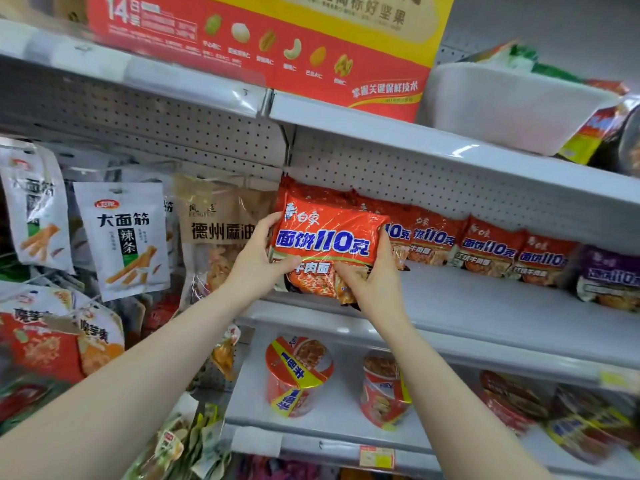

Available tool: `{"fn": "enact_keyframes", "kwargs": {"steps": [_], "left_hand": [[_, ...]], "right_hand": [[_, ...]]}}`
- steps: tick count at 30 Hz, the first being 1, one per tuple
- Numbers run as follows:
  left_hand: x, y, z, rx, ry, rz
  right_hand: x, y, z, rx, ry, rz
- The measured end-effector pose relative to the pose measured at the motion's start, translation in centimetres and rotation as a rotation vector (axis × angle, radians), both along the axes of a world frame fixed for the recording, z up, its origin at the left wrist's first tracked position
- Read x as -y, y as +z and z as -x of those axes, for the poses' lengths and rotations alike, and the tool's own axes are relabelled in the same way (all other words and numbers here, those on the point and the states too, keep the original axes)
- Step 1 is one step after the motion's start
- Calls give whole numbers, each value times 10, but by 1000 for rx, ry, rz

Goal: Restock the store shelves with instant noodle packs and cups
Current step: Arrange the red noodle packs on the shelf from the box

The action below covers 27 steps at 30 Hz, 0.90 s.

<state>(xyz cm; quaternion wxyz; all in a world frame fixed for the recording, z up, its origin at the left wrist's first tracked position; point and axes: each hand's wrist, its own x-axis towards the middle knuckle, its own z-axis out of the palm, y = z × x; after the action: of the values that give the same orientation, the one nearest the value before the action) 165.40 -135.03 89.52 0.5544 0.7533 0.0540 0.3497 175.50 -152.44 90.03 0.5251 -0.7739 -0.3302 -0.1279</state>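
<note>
An orange instant noodle pack [325,237] with blue lettering is held upright at the left end of the middle shelf [485,303]. My left hand [256,261] grips its left edge, thumb across the front. My right hand [374,275] grips its lower right corner. Behind and to the right, more orange noodle packs [485,247] stand in a row along the shelf back, ending in a purple pack [609,275]. On the shelf below stand two red noodle cups [298,372], with more cups [519,400] lying blurred at the right.
Hanging snack bags [121,237] fill the pegboard section to the left. The top shelf carries a large red and yellow nut box [277,39] and a white tub [512,105]. The middle shelf's front part is bare white metal.
</note>
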Motion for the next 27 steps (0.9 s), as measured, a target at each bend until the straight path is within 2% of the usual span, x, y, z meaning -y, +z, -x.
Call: {"fn": "enact_keyframes", "kwargs": {"steps": [6, 10, 13, 16, 18, 21, 27], "left_hand": [[-9, -4, -20, -117, 208, -258], [-13, -9, -26, -225, 359, -456], [-14, -11, -23, -197, 406, -639], [-16, -14, -19, -198, 336, -856], [-18, -18, -19, -223, 276, -947], [-22, -23, -23, -228, 238, -997], [-23, -22, -31, -194, 259, -964]], "right_hand": [[-21, -3, -17, -16, -60, 141], [-29, -11, -24, 83, -162, 280], [-29, -15, -25, 250, -228, 301], [-25, -22, -19, 486, -224, 325], [-27, -30, -15, 546, -183, 366], [-31, -37, -14, 532, -161, 429], [-37, -30, -22, 451, -129, 479]]}}
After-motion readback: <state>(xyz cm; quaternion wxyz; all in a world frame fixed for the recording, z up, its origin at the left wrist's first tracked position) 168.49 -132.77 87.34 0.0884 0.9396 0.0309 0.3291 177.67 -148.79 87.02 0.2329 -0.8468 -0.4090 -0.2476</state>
